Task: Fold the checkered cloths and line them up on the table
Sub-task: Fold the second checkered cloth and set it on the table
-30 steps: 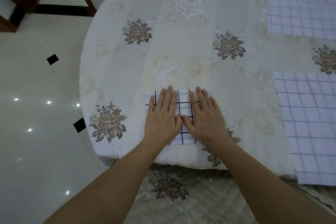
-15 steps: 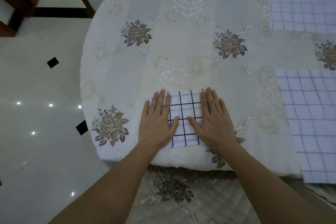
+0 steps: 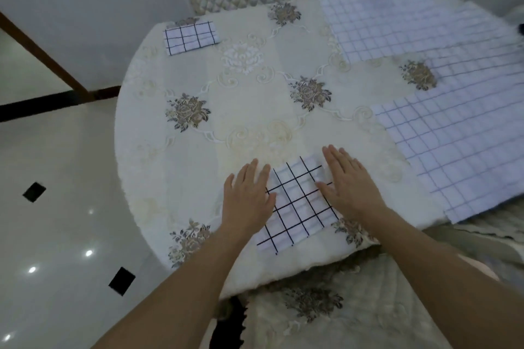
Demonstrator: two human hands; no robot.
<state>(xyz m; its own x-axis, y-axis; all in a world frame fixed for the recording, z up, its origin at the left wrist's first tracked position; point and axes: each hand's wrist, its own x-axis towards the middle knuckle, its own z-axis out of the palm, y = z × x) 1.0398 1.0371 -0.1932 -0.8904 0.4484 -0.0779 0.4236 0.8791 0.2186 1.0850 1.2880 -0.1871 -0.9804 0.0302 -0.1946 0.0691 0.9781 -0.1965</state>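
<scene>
The folded black-checked white cloth (image 3: 297, 201) is pressed flat by the left hand (image 3: 246, 201) and right hand (image 3: 350, 184), fingers straight; if dragged unevenly, the folds could be skewed.

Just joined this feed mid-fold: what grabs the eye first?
The left hand and right hand lie flat on a small folded white cloth with a bold black grid at the near edge of the round table. A matching folded cloth sits at the far left, and large unfolded pale blue-checked cloths cover the right side.
</scene>
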